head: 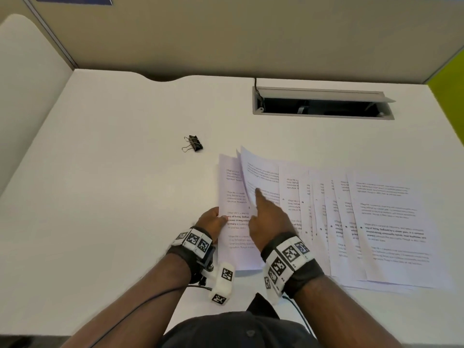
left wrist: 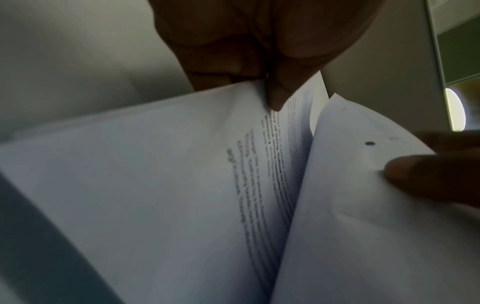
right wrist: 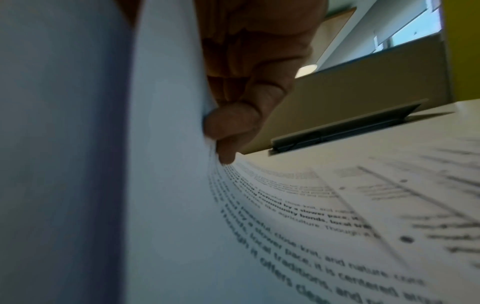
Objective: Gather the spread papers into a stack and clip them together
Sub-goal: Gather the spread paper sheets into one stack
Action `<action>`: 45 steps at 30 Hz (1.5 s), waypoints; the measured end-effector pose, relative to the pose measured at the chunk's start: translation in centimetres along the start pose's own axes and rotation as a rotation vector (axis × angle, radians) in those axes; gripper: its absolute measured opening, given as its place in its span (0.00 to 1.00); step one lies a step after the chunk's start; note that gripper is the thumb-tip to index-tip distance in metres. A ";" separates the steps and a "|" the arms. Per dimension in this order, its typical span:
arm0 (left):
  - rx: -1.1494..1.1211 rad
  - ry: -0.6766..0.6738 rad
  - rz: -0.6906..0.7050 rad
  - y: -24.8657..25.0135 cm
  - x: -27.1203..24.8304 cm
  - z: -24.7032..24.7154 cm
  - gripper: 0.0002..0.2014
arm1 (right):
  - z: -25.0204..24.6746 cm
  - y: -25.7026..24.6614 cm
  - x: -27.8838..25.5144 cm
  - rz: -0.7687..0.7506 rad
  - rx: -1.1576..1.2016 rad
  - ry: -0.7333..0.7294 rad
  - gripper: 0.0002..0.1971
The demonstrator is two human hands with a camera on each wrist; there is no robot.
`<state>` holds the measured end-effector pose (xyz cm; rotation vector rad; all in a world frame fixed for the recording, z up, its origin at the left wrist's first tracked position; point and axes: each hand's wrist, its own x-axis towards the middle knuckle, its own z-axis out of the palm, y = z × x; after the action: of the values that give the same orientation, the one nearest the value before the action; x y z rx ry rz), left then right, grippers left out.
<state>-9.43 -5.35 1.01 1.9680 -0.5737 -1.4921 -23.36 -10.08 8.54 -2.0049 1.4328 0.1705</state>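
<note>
Several printed sheets (head: 376, 222) lie fanned across the right half of the white desk (head: 113, 172). At their left end sits a small gathered pile (head: 233, 194). My left hand (head: 213, 219) pinches that pile's left edge, thumb on top (left wrist: 275, 96). My right hand (head: 268, 217) holds one sheet (head: 258, 172) curled up on edge over the pile. Its fingers (right wrist: 233, 127) lie on the printed side, and another fingertip (left wrist: 420, 172) shows on the blank side. A black binder clip (head: 192, 143) lies apart on the desk, behind and left of the pile.
An open grey cable hatch (head: 321, 104) is set into the desk behind the papers. Beige partition walls (head: 226, 33) close off the back and left. The desk's front edge is near my body.
</note>
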 end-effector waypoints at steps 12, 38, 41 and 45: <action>-0.386 0.037 -0.157 -1.9 -0.8 -1.6 0.17 | 5.1 -3.7 1.5 -0.123 -0.133 -0.205 0.22; 0.192 0.168 0.069 -1.6 0.2 -3.4 0.16 | 4.2 8.6 1.0 0.345 -0.125 0.144 0.30; 0.209 0.179 0.071 -1.7 0.4 -3.4 0.17 | 3.9 8.7 1.0 0.376 -0.073 0.168 0.31; 0.217 0.167 0.083 -1.6 0.4 -3.2 0.16 | 3.8 8.8 1.0 0.385 -0.060 0.169 0.31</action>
<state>-6.24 -3.81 0.21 2.1801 -0.7601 -1.2442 -29.74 -10.24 1.32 -1.8053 1.9355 0.2152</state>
